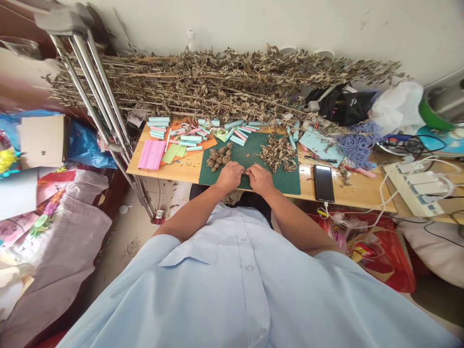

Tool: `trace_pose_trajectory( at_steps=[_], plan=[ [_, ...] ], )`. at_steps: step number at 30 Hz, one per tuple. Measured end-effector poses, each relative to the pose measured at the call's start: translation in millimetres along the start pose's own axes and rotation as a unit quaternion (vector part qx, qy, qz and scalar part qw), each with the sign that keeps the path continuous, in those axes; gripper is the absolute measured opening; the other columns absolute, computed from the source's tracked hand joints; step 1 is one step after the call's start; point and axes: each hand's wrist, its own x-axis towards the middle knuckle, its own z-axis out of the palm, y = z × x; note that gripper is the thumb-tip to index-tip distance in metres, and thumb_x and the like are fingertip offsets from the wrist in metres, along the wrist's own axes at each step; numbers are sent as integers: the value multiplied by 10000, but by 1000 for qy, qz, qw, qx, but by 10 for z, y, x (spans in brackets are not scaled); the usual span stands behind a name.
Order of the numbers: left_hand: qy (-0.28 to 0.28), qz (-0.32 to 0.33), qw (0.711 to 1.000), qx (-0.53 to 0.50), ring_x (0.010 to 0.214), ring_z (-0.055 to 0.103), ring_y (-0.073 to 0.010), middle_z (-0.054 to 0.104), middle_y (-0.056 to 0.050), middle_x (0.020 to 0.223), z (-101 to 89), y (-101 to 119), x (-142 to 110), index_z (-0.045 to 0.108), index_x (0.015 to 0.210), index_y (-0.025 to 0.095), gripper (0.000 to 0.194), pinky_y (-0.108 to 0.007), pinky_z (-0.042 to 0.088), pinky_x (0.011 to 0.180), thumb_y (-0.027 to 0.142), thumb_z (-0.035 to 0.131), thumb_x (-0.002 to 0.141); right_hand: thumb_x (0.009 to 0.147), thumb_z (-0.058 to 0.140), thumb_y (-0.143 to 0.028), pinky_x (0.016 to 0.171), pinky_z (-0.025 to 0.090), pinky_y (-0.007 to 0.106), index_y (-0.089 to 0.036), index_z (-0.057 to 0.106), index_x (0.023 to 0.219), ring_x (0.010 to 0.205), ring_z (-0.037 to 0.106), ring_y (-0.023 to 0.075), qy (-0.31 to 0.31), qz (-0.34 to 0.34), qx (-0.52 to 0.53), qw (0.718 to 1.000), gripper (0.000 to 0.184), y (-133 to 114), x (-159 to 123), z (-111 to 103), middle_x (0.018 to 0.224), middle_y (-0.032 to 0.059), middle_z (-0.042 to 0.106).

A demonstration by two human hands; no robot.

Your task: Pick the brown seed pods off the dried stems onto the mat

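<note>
My left hand (231,176) and my right hand (260,178) meet over the near edge of a green cutting mat (248,151). Both are closed in a pinch, fingertips nearly touching around a small brown bit of dried leaf, mostly hidden by the fingers. Just beyond my left hand sits a cluster of brown balls of crumpled dried leaf (219,155). A loose heap of dried leaves (278,152) lies on the mat beyond my right hand.
Rolled blue paper tubes (191,138) and pink paper (151,154) lie at left. Dried stalks (217,82) stretch along the wall. To the right are a phone (324,183) on a cable, purple cord (358,143) and a power strip (415,186). Metal crutches (97,92) lean at left.
</note>
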Motion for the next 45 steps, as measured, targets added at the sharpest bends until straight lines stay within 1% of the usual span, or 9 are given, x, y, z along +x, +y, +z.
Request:
trace_pose_trajectory(
  at_steps=[4,8,12,18,21,23,32,38,45],
  plan=[
    [2,9,1000,-17,965,604,-233,697,-106,955,-15,-11,16,741,1006,166,269,-387,481,933,309,514,997,1013,455,-295,825,497,335,-212,688,975,948,638,233,8,2,4,1000,250,16,-21,19,1008,97,698],
    [-7,-3,998,-55,936,614,-211,712,-84,908,-17,-33,34,761,927,185,266,-356,489,910,297,528,992,1017,446,-302,864,506,343,-223,682,968,966,640,233,9,-9,32,999,254,20,-30,15,1009,96,697],
    [14,-22,995,-97,915,626,-191,716,-69,889,-25,-47,34,762,893,192,261,-332,493,889,288,538,986,1014,441,-307,859,513,351,-228,672,937,939,638,232,29,-9,66,997,256,-43,-6,2,972,96,683],
    [48,-94,979,-174,861,641,-166,708,-53,876,-140,-7,15,758,902,177,270,-300,511,842,289,526,985,977,498,-310,877,519,371,-233,655,894,921,634,227,91,45,141,985,193,-213,58,85,942,82,670],
    [77,-144,967,-195,877,652,-164,726,-52,912,-200,5,3,746,894,167,243,-294,516,863,277,543,971,956,513,-308,865,518,369,-228,647,867,890,628,221,123,87,158,976,180,-233,81,113,908,70,668],
    [87,-149,964,-203,893,659,-166,733,-50,924,-217,6,0,746,890,167,225,-294,518,875,272,561,962,945,526,-318,849,518,367,-224,652,855,867,627,219,132,107,163,972,181,-212,93,106,887,66,672],
    [73,-174,962,-196,991,685,-207,769,-53,1015,-227,29,68,776,923,199,208,-341,528,949,257,578,945,927,585,-412,832,528,370,-220,723,842,821,645,212,121,135,190,965,251,-122,87,33,847,49,700],
    [60,-181,961,-202,922,687,-213,769,-48,959,-205,2,118,776,878,194,214,-337,536,883,258,578,928,931,587,-450,794,545,356,-215,754,896,797,655,209,148,166,205,953,291,-159,152,91,869,58,719],
    [41,-169,960,-219,865,670,-194,760,-52,926,-191,-5,119,783,918,174,196,-323,529,847,199,590,897,926,587,-439,812,547,357,-224,762,865,839,667,211,134,139,194,962,284,-168,231,162,881,59,734]
  ],
)
